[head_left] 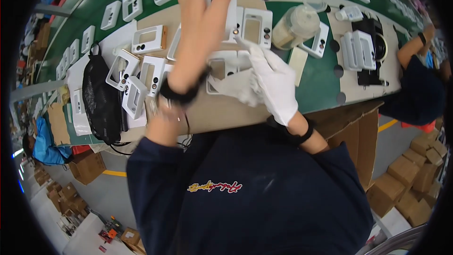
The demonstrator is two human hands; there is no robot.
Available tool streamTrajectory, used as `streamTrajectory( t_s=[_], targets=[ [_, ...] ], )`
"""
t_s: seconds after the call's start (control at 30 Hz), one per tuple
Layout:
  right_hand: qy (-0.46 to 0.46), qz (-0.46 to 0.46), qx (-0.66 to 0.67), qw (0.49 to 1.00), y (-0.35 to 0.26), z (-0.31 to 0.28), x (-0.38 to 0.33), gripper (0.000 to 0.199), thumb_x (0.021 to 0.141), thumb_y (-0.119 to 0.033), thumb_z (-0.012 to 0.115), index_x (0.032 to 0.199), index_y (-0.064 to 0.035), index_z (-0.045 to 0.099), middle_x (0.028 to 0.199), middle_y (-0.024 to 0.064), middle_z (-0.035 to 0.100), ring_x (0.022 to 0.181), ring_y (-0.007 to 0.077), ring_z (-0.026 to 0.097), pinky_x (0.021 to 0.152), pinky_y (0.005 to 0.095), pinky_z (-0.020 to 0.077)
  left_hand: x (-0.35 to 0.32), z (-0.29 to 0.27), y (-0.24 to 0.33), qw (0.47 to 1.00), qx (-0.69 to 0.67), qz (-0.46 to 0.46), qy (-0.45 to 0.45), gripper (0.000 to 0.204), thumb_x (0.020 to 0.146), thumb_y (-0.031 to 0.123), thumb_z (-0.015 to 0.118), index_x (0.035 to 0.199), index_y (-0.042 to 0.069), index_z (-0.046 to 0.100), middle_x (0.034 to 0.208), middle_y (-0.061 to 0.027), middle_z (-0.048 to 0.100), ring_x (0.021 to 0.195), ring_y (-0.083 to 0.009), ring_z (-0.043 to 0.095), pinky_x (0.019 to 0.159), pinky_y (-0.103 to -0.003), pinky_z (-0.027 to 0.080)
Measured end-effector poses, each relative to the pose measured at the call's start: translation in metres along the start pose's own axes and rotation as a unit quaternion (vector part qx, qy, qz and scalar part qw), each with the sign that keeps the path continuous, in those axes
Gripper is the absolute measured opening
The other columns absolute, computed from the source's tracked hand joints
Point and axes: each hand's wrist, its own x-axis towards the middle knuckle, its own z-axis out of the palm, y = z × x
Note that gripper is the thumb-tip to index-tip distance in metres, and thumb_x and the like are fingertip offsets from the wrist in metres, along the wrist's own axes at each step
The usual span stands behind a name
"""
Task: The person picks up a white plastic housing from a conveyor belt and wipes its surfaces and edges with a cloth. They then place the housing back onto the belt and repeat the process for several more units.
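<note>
My left hand (200,33), bare and blurred by motion, is raised over the far side of the table. Its fingers are closed round a white plastic casing (230,12), which stands upright and runs out of the top of the picture. My right hand (273,78) wears a white glove and is closed on a crumpled white cloth (238,87). The gloved forefinger points toward the lower end of the casing. Below the cloth, a white frame with a rectangular window (213,78) lies on the table, partly covered.
Several similar white frames (147,40) lie to the left, beside a black mesh bag (100,97). A clear jar (296,26) stands right of my hands. Stacked frames (358,51) sit further right, near another person (415,82). Beyond runs a green surface (96,14) with more frames.
</note>
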Motion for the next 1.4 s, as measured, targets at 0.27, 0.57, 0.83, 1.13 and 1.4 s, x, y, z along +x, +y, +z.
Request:
streamTrajectory(
  t_s=[0.27,0.57,0.83,1.13,1.4],
  targets=[
    [-0.109,-0.222,-0.092,0.965,-0.03,-0.041,-0.025,0.032,0.082,-0.005,0.046,0.113,0.0022,0.046,0.1,0.0079,0.053,0.084,0.0097,0.052,0.071,0.0198,0.0418,0.123,0.038,-0.124,0.88,0.45,-0.141,-0.046,0.068,0.066,0.055,0.054,0.115,0.009,0.042,0.105,-0.0281,0.042,0.097,-0.042,0.041,0.078,-0.048,0.036],
    [-0.318,-0.163,0.114,0.927,0.005,-0.108,-0.023,0.032,0.076,-0.005,0.051,0.104,0.0077,0.044,0.107,0.0192,0.051,0.088,0.021,0.056,0.075,0.0276,0.0435,0.147,-0.065,-0.198,0.812,0.556,-0.173,-0.021,0.055,0.067,0.031,0.055,0.11,-0.001,0.041,0.097,-0.024,0.05,0.091,-0.0383,0.049,0.074,-0.048,0.04],
    [-0.08,-0.122,-0.054,0.988,-0.019,-0.063,-0.02,0.05,0.07,-0.006,0.061,0.113,0.0082,0.041,0.114,0.0164,0.049,0.095,0.0195,0.053,0.078,0.026,0.0425,0.128,-0.083,-0.123,0.988,-0.074,-0.132,0.033,0.055,0.066,0.003,0.057,0.115,-0.002,0.034,0.079,-0.0122,0.053,0.05,-0.0132,0.049,0.039,-0.022,0.038],
    [-0.169,-0.401,-0.293,0.851,-0.058,0.003,0.005,0.052,0.07,-0.002,0.051,0.121,0.0002,0.039,0.118,0.0128,0.046,0.098,0.0146,0.048,0.081,0.0244,0.0396,-0.043,-0.079,0.016,0.952,-0.185,-0.158,-0.186,0.061,0.068,-0.001,0.051,0.125,0.004,0.029,0.087,-0.0067,0.053,0.053,-0.005,0.047,0.043,-0.018,0.034],
    [-0.115,-0.453,-0.443,0.765,-0.033,0.029,0.013,0.049,0.069,-0.014,0.06,0.116,-0.0058,0.046,0.096,0.011,0.056,0.081,0.0189,0.058,0.072,0.0245,0.0445,-0.091,-0.062,0.023,0.966,-0.207,-0.081,-0.134,0.067,0.068,-0.006,0.044,0.129,0.006,0.019,0.096,-0.0094,0.051,0.074,-0.0098,0.053,0.063,-0.02,0.04]
  ],
)
